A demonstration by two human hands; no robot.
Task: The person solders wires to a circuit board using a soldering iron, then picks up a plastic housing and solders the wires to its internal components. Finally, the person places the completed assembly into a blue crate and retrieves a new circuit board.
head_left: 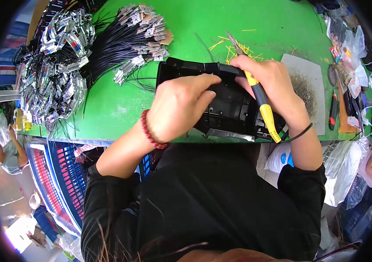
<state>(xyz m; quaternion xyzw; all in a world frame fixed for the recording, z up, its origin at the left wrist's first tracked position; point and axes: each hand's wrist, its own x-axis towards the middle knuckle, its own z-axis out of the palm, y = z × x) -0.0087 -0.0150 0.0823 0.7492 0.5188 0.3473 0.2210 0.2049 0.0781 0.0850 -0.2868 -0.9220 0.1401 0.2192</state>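
A black plastic housing [229, 105] lies on the green table near its front edge, its hollow ribbed inside facing up. My left hand [178, 101], with a red bead bracelet at the wrist, reaches over the housing's left part. Its thumb and forefinger are bent close together inside; whatever they pinch is too small or hidden to make out. A yellow and black soldering iron [261, 95] rests in my right hand [274, 82], its metal tip pointing away from me and its cable trailing past the wrist. My right fingertips touch the housing's far right edge.
Bundles of black cables with silvery metal connectors [66, 65] are piled at the left. Thin yellow sticks [232, 52] are scattered beyond the housing. To the right lie a stained grey board [315, 83], red-and-black-handled pliers [333, 109] and plastic bags [355, 48].
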